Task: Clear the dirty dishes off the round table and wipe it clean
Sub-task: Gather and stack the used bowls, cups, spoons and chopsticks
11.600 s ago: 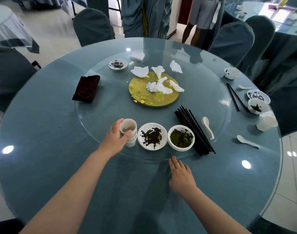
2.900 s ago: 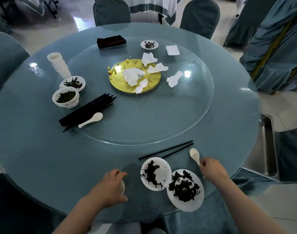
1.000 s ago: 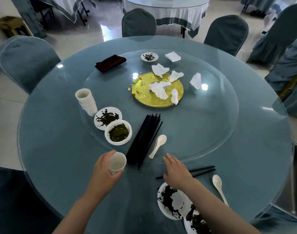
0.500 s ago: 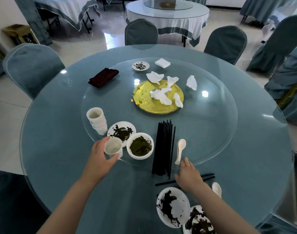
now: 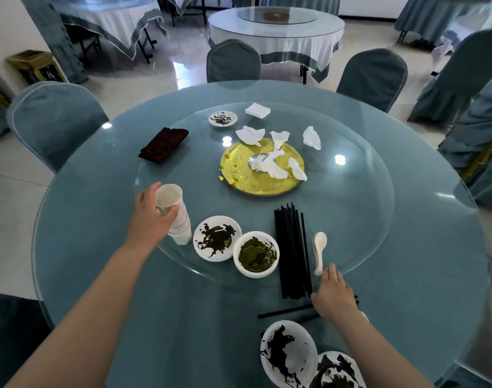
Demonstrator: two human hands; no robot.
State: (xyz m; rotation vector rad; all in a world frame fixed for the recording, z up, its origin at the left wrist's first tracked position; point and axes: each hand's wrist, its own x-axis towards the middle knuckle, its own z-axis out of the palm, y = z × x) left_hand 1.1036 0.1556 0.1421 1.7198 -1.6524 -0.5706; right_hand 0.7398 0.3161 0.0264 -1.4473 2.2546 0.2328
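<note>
Head view: the left hand (image 5: 152, 217), gripping a paper cup (image 5: 168, 198), has brought it onto the cup stack (image 5: 180, 228) left of the dirty plate (image 5: 217, 238), while the right hand (image 5: 333, 296) lies flat-fingered right of that plate, so gathering continues.

glossy tiled floor (image 5: 144, 88); covered chairs (image 5: 233, 61); draped tables (image 5: 278, 35)

left hand (image 5: 151, 217) raised with fingers curled in a grip, right hand (image 5: 333, 295) flat, fingers extended

The left hand (image 5: 151, 219) has carried its paper cup (image 5: 168, 198) from the table edge onto the cup stack (image 5: 180, 229), while the glass turntable (image 5: 351, 219) has rotated further.
</note>
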